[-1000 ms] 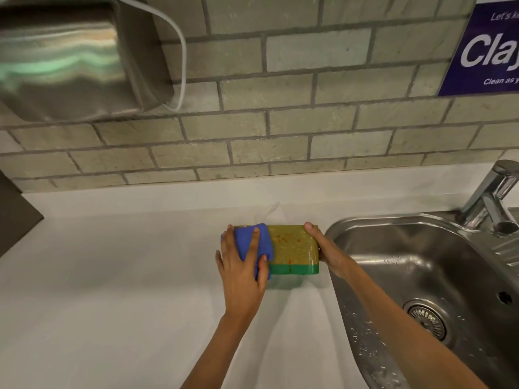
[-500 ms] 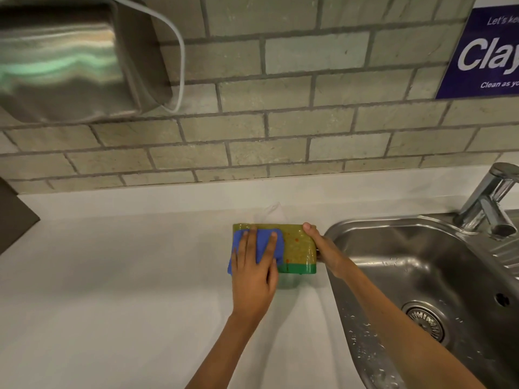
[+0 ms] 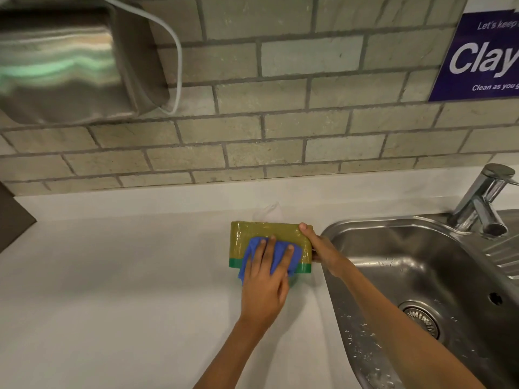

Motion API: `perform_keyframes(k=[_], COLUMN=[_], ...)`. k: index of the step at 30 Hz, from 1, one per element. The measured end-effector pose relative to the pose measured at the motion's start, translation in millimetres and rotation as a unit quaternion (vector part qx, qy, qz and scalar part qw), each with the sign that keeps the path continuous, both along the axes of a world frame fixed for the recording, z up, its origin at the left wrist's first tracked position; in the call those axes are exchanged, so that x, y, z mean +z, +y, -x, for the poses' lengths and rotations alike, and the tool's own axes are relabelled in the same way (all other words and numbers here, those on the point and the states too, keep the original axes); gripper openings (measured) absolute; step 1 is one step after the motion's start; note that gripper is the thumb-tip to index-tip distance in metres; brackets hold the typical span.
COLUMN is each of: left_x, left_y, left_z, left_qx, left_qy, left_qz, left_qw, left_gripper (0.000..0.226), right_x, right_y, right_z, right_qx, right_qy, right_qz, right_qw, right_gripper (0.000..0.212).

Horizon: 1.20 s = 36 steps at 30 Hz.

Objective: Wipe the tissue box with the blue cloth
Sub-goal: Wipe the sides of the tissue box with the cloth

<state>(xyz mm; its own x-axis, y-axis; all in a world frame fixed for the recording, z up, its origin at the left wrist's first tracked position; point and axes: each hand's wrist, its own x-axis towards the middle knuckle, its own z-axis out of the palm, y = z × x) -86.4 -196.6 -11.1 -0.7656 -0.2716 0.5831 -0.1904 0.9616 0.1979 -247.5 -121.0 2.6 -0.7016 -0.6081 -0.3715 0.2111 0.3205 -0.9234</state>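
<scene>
Tissue box (image 3: 252, 237), olive with a green base band, standing on the white counter (image 3: 112, 290) just left of the steel sink (image 3: 421, 262), white tissue (image 3: 268, 213) poking up behind its top edge. Left hand (image 3: 265, 287) laid flat against the box's near face, fingers (image 3: 288, 255) spread apart and pressing the blue cloth (image 3: 278, 261) onto it, hiding the middle of that face. Right hand (image 3: 323, 248) clamped on the box's right end, thumb over the top corner, between box and sink rim. Chrome tap (image 3: 483, 203) at the sink's far right corner. Steel wall unit (image 3: 64, 66) with a white cable (image 3: 175, 57) high on the brick wall, well left of the sink; purple sign (image 3: 483, 57) above the sink.
</scene>
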Motion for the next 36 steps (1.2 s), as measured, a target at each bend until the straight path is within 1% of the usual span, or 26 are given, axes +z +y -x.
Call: perform_keyframes(k=[2, 4, 6, 8, 9, 13, 15, 16, 17, 19, 21, 22, 24, 27, 29, 30, 31, 33, 35, 36], left_x=[-8.0, -4.8, 8.0, 18.3, 19.1, 0.1, -10.0, -12.4, -12.7, -4.7, 8.5, 12.5, 9.5, -8.2, -16.2, -16.9, -15.5, -7.9, 3.2, 8.8], left_y=[-12.5, -21.9, -20.6, -12.7, -7.7, -0.4, -9.6, -15.7, -22.0, -29.0, -23.1, -17.2, -5.1, 0.3, -9.7, -15.7, -21.8, -31.8, -38.8, -42.3], left_z=[-12.3, -15.1, -5.1, 7.0, 11.2, 6.1, -6.5, -11.9, -15.3, -14.4, -3.9, 1.3, 7.8, 2.1, -8.2, -12.7, -15.3, -13.7, -3.4, 3.9], left_qx=[0.003, 0.043, 0.097, 0.101, 0.085, -0.004, -0.019, -0.014, 0.000, 0.053, 0.102, 0.099, 0.052, -0.009, -0.011, -0.002, 0.014, 0.059, 0.099, 0.117], left_qy=[0.016, 0.038, 0.051, 0.041, 0.032, 0.006, 0.019, 0.031, 0.045, 0.061, 0.060, 0.050, 0.029, 0.011, 0.008, 0.010, 0.021, 0.056, 0.086, 0.100], left_qz=[0.010, -0.032, -0.092, -0.113, -0.099, 0.007, 0.031, 0.026, 0.007, -0.060, -0.123, -0.129, -0.082, -0.014, 0.005, -0.002, -0.026, -0.127, -0.225, -0.258], left_qw=[1.000, 0.998, 0.990, 0.988, 0.991, 1.000, 0.999, 0.999, 0.999, 0.995, 0.985, 0.985, 0.995, 1.000, 1.000, 1.000, 0.999, 0.989, 0.965, 0.954], left_gripper=[0.046, 0.046, 0.047, 0.048, 0.048, 0.047, 0.047, 0.047, 0.047, 0.047, 0.049, 0.049, 0.049, 0.049, 0.048, 0.047, 0.046, 0.045, 0.043, 0.043], right_x=[0.8, 2.2, 3.5, 3.9, 4.2, 4.9, 5.5, 5.9, 6.2, 7.8, 9.5, 9.6, 9.6, 7.7, 7.9, 8.5, 9.1, 10.4, 10.0, 9.7], right_y=[1.1, 1.4, 0.9, -0.3, -0.1, 3.6, 5.7, 6.4, 6.9, 7.2, 6.3, 5.7, 4.6, 4.0, 4.7, 5.3, 5.8, 6.6, 6.4, 6.4], right_z=[-0.2, -2.2, -4.4, -5.9, -5.8, -1.1, -0.6, -0.4, -0.7, -1.9, -4.1, -5.7, -6.7, -4.4, -3.1, -3.1, -3.5, -5.3, -6.4, -6.6], right_qx=[0.004, 0.007, 0.011, 0.014, 0.011, 0.004, 0.005, 0.006, 0.008, 0.012, 0.006, 0.002, -0.004, -0.009, -0.007, -0.004, 0.001, 0.016, 0.020, 0.020], right_qy=[-0.003, -0.005, -0.005, -0.002, -0.001, 0.006, 0.007, 0.003, 0.000, -0.004, -0.012, -0.013, -0.010, 0.000, 0.006, 0.006, 0.005, 0.001, -0.005, -0.008], right_qz=[-0.003, -0.001, 0.000, -0.003, -0.006, -0.027, -0.035, -0.035, -0.034, -0.030, -0.027, -0.025, -0.024, -0.035, -0.044, -0.045, -0.045, -0.039, -0.030, -0.027], right_qw=[1.000, 1.000, 1.000, 1.000, 1.000, 1.000, 0.999, 0.999, 0.999, 0.999, 1.000, 1.000, 1.000, 0.999, 0.999, 0.999, 0.999, 0.999, 0.999, 0.999], right_gripper=[0.072, 0.073, 0.073, 0.071, 0.070, 0.071, 0.072, 0.073, 0.074, 0.077, 0.084, 0.090, 0.095, 0.083, 0.081, 0.083, 0.088, 0.097, 0.093, 0.090])
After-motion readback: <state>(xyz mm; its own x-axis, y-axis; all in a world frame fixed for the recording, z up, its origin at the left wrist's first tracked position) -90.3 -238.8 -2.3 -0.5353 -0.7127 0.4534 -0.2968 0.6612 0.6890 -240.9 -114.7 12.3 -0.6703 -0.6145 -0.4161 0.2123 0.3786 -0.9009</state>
